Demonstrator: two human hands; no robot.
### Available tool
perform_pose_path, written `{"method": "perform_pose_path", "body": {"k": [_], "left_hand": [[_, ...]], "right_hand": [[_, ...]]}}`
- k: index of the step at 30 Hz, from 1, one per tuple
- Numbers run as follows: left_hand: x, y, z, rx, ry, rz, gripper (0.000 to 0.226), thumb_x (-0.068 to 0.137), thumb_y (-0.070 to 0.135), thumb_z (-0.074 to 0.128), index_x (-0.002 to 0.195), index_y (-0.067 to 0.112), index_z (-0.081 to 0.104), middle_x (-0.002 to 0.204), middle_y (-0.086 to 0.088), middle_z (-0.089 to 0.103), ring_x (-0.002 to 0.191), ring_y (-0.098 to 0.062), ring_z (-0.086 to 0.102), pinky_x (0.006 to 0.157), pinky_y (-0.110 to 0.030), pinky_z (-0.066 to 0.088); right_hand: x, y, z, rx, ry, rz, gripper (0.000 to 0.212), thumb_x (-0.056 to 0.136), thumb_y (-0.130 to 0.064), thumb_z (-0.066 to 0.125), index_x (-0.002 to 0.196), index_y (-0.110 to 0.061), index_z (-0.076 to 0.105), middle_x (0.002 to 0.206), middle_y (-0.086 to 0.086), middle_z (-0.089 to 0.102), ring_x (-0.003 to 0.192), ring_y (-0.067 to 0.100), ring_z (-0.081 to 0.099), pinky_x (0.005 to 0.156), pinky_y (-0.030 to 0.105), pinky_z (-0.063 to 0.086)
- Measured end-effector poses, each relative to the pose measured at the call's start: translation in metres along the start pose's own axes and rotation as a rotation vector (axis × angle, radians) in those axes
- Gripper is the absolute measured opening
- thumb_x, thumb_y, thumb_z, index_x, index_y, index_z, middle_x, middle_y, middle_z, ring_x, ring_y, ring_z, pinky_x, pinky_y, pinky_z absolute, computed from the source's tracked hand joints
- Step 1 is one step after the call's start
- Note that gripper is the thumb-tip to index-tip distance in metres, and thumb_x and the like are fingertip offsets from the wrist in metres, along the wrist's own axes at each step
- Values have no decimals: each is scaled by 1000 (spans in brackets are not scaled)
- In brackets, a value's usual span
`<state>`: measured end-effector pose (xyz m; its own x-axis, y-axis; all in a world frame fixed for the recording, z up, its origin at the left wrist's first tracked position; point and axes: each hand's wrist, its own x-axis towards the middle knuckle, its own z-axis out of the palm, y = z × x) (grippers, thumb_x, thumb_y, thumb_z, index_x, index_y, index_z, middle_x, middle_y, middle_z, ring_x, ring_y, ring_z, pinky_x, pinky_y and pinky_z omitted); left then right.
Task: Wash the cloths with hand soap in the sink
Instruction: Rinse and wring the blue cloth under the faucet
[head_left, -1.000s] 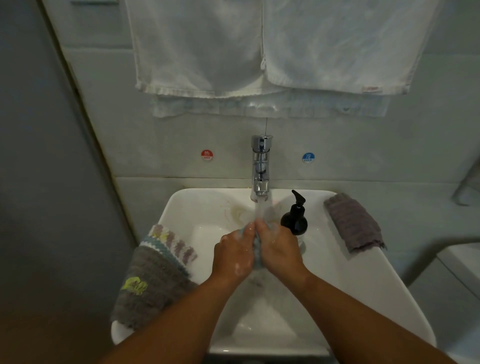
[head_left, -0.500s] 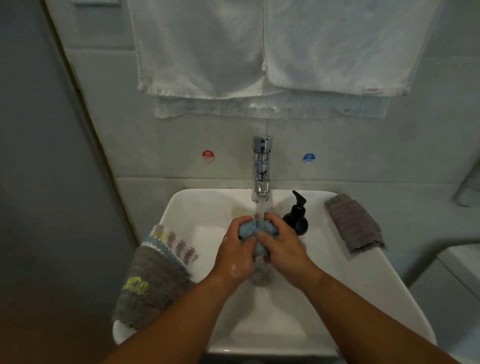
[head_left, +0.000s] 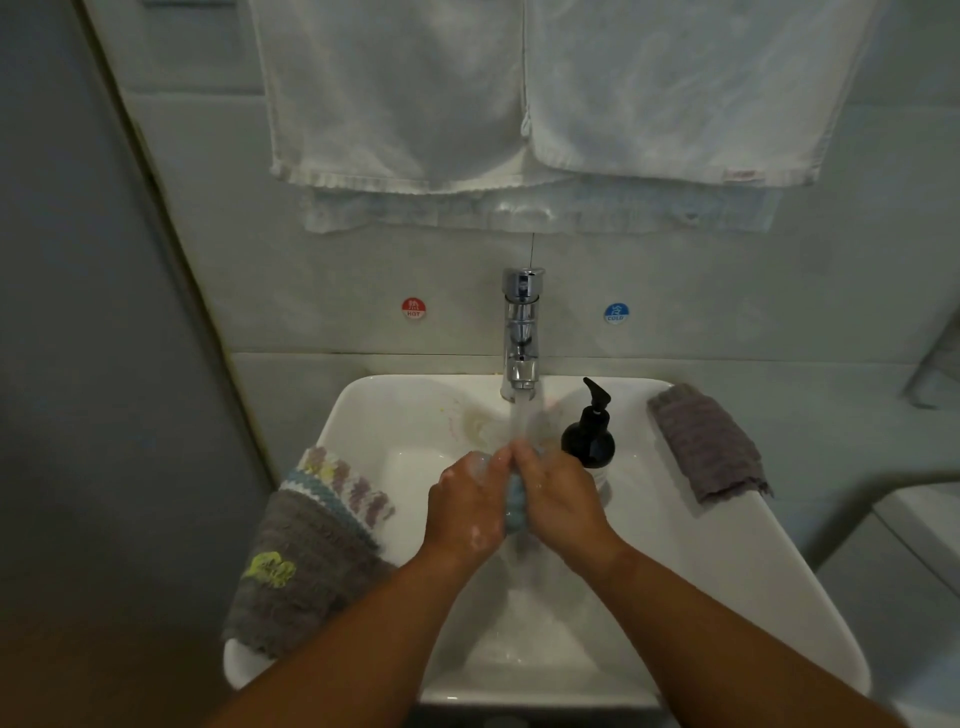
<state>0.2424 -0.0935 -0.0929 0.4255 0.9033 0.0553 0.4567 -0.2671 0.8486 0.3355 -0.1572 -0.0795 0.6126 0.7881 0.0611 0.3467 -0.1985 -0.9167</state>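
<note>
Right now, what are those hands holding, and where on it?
A blue cloth, squeezed between both hands: left hand on its left side, right hand on its right.

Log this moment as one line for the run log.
left hand, right hand: gripping blue cloth | tap: running onto it | soap bottle: upright on sink rim

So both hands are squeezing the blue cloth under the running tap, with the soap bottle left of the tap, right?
No: the head view shows the soap bottle right of the tap. The left hand and right hand do squeeze the blue cloth under it.
</note>
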Motion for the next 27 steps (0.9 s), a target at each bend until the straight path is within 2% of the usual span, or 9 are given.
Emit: {"method": "perform_pose_path", "body": {"k": [3,9,12,14,17,19,23,25,27], "left_hand": [[-5,-1,-2,-257,0,4,8,103,35,56,109,30,56,107,-1,67,89,-11,66,72,-21,58],[-8,1,-4,-586,-143,9,52,92,3,69,128,36,53,123,6,60,110,-19,63,84,-35,63],[-8,-1,-4,-500,-117,28,36,100,13,61,126,36,54,121,3,62,105,-17,65,81,-32,63],[-7,-3,-4,-380,-52,51,21,104,28,54,125,33,54,119,0,65,101,-15,66,83,-33,62],[-7,-2,-4,-210,-5,85,24,106,42,45,122,26,52,113,1,65,93,-8,64,75,-16,56],[-8,2,-5,-68,1,94,33,107,42,41,124,18,56,115,-4,66,96,-15,65,80,-24,56],[-9,14,-10,225,2,105,42,110,38,30,118,13,64,108,-10,69,99,-28,67,92,-43,54],[-11,15,-12,223,-41,101,42,109,40,28,109,20,65,105,-7,71,93,-24,68,89,-43,56],[-10,9,-9,-88,-83,48,34,107,45,37,99,28,64,102,-3,72,88,-19,70,82,-41,60]], "right_hand": [[0,0,-4,276,-51,69,8,103,-29,54,107,-26,59,103,5,68,93,17,71,76,35,62],[-1,-4,-16,459,-162,60,45,87,10,55,110,-28,61,109,12,66,99,33,67,75,38,59],[-5,-2,-17,429,-179,24,37,96,0,57,110,-35,58,111,5,65,97,21,68,71,27,59],[-6,2,-13,396,-158,-13,26,100,-12,58,107,-37,56,110,-1,66,99,16,69,79,31,62],[-1,7,-6,267,-90,-69,10,101,-25,57,105,-34,56,107,-1,67,98,14,69,86,35,61],[0,6,-4,154,-34,-105,6,102,-33,54,101,-31,60,99,-5,68,92,11,69,84,31,59],[0,4,-7,-148,0,-170,28,105,-35,45,88,-25,65,84,-1,68,75,12,67,70,30,56],[3,5,-6,-271,8,-179,26,106,-35,43,96,-20,62,81,-3,64,69,9,63,58,18,49],[3,2,-5,-35,12,-41,34,104,-44,44,96,-18,64,82,-4,67,74,7,67,61,12,50]]}}
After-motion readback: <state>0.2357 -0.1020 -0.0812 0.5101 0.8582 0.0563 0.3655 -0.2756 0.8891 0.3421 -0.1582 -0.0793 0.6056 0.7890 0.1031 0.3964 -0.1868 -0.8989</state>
